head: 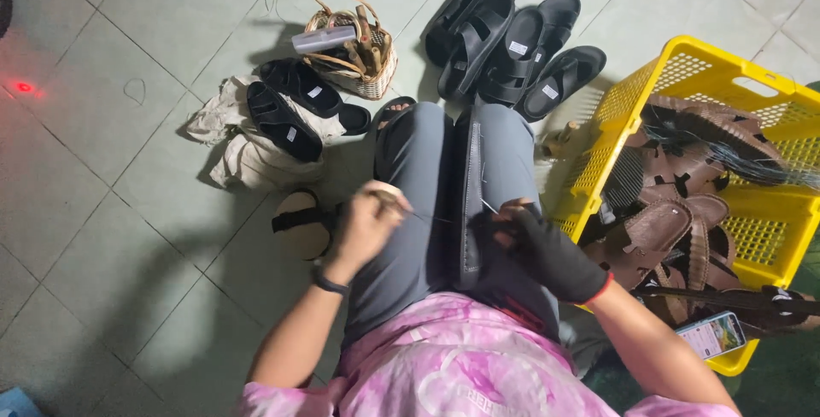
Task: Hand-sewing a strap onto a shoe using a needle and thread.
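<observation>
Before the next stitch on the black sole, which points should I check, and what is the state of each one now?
1. Black sole rests along the lap: ok.
2. Right hand, in a black glove, grips the sole's edge: ok.
3. Left hand pinches something small, thread seems taut: cannot tell.
4. Needle visible at the sole: cannot tell, too thin.
5. Yellow basket of brown sandals beside the right arm: ok.
6. Phone lies on the basket's corner: not ok.

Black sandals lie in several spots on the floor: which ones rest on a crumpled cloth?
The pair of black sandals left of the wicker basket; the others lie on bare tiles.
</observation>
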